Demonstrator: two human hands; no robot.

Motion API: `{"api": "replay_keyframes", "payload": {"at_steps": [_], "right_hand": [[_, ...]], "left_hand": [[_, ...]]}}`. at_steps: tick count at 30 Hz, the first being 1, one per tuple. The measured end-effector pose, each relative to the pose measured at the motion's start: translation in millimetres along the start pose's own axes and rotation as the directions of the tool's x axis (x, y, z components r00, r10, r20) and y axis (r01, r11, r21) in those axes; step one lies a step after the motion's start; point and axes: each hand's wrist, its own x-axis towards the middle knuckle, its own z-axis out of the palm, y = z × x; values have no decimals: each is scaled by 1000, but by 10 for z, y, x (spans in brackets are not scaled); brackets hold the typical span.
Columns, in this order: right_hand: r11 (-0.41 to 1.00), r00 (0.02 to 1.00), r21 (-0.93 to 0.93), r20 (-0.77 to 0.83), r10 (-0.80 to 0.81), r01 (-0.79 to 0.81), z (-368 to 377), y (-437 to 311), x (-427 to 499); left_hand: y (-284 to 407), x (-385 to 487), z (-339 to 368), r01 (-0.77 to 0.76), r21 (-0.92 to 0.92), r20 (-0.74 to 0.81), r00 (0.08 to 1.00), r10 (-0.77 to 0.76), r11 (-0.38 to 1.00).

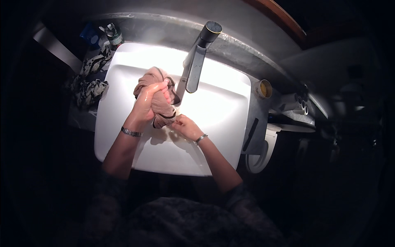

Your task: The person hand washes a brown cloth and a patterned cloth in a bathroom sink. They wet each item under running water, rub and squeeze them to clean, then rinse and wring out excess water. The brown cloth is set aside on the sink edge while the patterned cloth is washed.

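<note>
My left hand (151,98) is closed around a bunched pinkish-brown cloth (163,108) with dark trim, held over a white washbasin (216,139). Beside the cloth's lower end is my right hand (186,127), its fingers curled; whether they grip the fabric cannot be told. Both hands look wet. A dark faucet (196,68) reaches over the basin from the back edge, to the right of the cloth. Some water lies in the basin below the hands.
Black-and-white patterned cloth (94,91) lies on the counter at the left, near a green container (114,37) and a blue cup (90,34). To the right are a round tin (264,89), a dark comb-like strip (251,134), a toilet (262,157) and several rolls (294,103).
</note>
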Motion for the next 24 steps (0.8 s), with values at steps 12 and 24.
{"api": "replay_keyframes", "payload": {"at_steps": [12,24], "right_hand": [[735,969,-671,-107,-221,94,334,130,11],[567,367,-742,-446,-816,359,143,-635,-47]], "left_hand": [[-128,23,-124,-115,-92,-227,970,92,989],[-570,189,-148,-242,-192,-447,885,135,951]]}}
